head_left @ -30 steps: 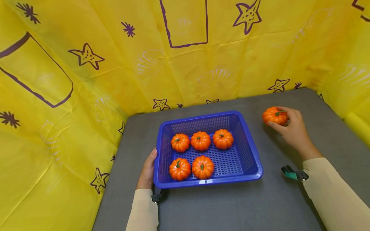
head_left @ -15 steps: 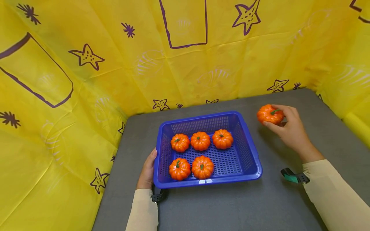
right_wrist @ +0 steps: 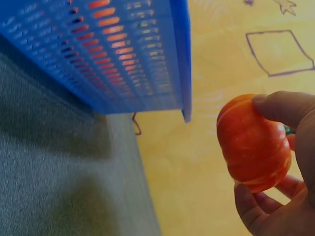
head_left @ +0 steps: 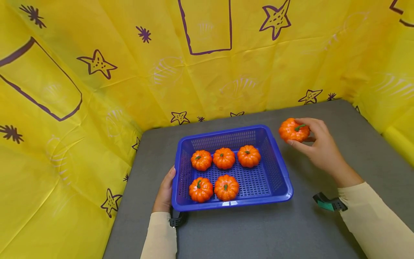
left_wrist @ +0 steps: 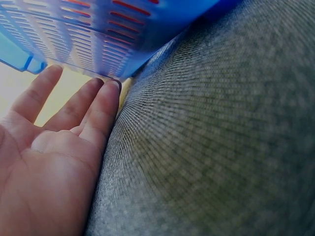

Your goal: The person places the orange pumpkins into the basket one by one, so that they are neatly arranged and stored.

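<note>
My right hand (head_left: 323, 145) holds a small orange toy pumpkin (head_left: 293, 130) with a green stem. It is held above the table, right of the blue basket's far right corner. In the right wrist view the thumb and fingers pinch the pumpkin (right_wrist: 253, 142) from two sides. My left hand (head_left: 165, 190) rests against the left side of the blue plastic basket (head_left: 233, 204). The left wrist view shows the hand's (left_wrist: 54, 157) fingers fairly straight, their tips at the basket's slotted wall (left_wrist: 93, 34); the thumb is hidden there. Several similar pumpkins (head_left: 224, 158) sit in two rows inside the basket.
The dark grey table (head_left: 258, 233) carries the basket. A yellow cloth (head_left: 207, 82) with starfish drawings hangs behind the table and along both sides. Inside the basket, bare floor (head_left: 255, 181) shows at the front right.
My right hand has moved left toward the basket with the pumpkin in its grip. The left hand and the basket stay nearly where they were.
</note>
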A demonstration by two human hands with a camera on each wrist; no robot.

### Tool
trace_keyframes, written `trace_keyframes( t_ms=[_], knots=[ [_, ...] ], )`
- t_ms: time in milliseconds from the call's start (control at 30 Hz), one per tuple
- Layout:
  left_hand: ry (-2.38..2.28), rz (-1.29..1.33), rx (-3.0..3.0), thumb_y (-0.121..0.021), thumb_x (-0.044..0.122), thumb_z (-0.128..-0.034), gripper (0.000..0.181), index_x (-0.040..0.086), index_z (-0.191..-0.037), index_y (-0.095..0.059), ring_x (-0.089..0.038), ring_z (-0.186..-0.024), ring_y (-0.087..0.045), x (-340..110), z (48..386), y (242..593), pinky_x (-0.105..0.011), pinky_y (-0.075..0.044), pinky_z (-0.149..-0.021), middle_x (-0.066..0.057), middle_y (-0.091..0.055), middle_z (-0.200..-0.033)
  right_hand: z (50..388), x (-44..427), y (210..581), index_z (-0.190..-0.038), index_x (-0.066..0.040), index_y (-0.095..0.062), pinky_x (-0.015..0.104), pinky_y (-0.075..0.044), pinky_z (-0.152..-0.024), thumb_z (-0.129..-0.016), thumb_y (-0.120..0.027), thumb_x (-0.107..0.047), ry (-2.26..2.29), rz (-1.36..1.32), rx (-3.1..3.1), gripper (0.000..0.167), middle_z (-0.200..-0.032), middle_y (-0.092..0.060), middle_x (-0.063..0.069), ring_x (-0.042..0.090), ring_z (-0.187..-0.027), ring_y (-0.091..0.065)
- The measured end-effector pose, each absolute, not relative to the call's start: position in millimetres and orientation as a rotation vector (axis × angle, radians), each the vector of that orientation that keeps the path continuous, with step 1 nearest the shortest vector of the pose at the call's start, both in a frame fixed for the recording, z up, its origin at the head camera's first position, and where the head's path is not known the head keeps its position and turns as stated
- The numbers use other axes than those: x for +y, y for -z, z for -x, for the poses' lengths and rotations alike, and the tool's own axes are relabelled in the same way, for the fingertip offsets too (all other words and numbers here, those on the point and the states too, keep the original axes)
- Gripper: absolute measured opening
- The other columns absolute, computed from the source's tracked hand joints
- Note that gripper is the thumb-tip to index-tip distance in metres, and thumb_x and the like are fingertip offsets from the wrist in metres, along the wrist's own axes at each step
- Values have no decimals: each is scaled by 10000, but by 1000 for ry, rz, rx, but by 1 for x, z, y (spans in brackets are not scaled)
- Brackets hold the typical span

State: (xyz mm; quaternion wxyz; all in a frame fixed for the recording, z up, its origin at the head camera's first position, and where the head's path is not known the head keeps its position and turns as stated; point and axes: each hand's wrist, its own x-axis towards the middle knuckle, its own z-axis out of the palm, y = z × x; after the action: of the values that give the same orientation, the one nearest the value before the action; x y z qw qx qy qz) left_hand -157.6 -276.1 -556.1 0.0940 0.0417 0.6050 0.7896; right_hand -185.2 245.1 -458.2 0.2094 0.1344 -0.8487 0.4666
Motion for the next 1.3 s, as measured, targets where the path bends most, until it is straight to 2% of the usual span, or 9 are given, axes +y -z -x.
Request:
trace_keyframes(
  t_ms=[333,600,867,1033,1167,1300],
  knots=[
    [-2341,-114,1793,-441,487,-1135,655,117,-1674,-389,-277,-1185,-678,-276,157,556,-439,-585,-990,-187,-604,-1464,175,233,449,-1456,10,-627,64,-454,-866,-771,-905,167,-1283,-550,-2322,755,-1447,-538,200,69,-1285,-425],
    [-2343,-110,1786,-441,485,-1135,652,119,-1672,-390,-274,-1176,-679,-275,157,555,-436,-588,-981,-192,-604,-1456,167,223,445,-1452,-10,-635,104,-480,-875,-761,-904,181,-1286,-693,-2318,766,-1435,-560,145,102,-1251,-470],
    [-2333,-168,1787,-418,466,-1147,645,96,-1674,-371,-266,-1184,-676,-276,158,554,-425,-582,-993,-178,-610,-1459,160,210,444,-1444,-17,-634,125,-492,-889,-746,-926,155,-1301,-825,-2318,777,-1447,-557,162,143,-1212,-516],
    [-2333,-189,1774,-414,469,-1147,647,99,-1676,-363,-263,-1190,-670,-277,158,555,-421,-577,-1001,-175,-603,-1465,156,200,445,-1434,-44,-643,142,-494,-905,-758,-945,101,-1298,-892,-2329,754,-1449,-564,139,181,-1243,-531],
    [-2344,-174,1779,-416,468,-1145,631,103,-1659,-390,-259,-1162,-680,-277,159,557,-417,-589,-972,-157,-631,-1422,153,192,448,-1423,-58,-646,151,-463,-980,-766,-960,57,-1277,-964,-2346,738,-1437,-573,130,236,-1271,-537],
    [-2352,-166,1787,-409,457,-1146,599,111,-1634,-431,-246,-1138,-685,-276,159,559,-404,-590,-951,-127,-659,-1373,151,184,452,-1417,-83,-655,162,-366,-1101,-793,-965,-5,-1260,-1029,-2377,701,-1434,-582,107,288,-1319,-524]
  ],
)
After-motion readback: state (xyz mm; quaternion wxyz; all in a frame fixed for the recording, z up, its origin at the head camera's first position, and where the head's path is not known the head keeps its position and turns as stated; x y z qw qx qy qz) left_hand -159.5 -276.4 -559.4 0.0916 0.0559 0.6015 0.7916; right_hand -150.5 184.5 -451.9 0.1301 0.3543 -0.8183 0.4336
